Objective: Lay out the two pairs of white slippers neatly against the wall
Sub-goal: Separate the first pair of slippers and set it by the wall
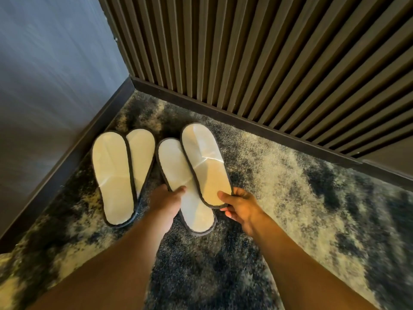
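Two pairs of flat white slippers with dark edging lie on the carpet near a room corner. The left pair [114, 175] rests untouched, one slipper overlapping the other [143, 153]. In the right pair, my right hand [241, 206] grips the heel of the upper slipper [204, 162], which lies across the lower slipper [181, 182]. My left hand [166, 201] holds the lower slipper at its left edge, thumb on top. Toes of all slippers point toward the slatted wall.
A dark slatted wood wall [268, 63] with a dark baseboard [245, 121] runs along the back. A blue-grey wall [44, 86] with baseboard closes the left side. The mottled grey and cream carpet [312, 198] extends to the right and front.
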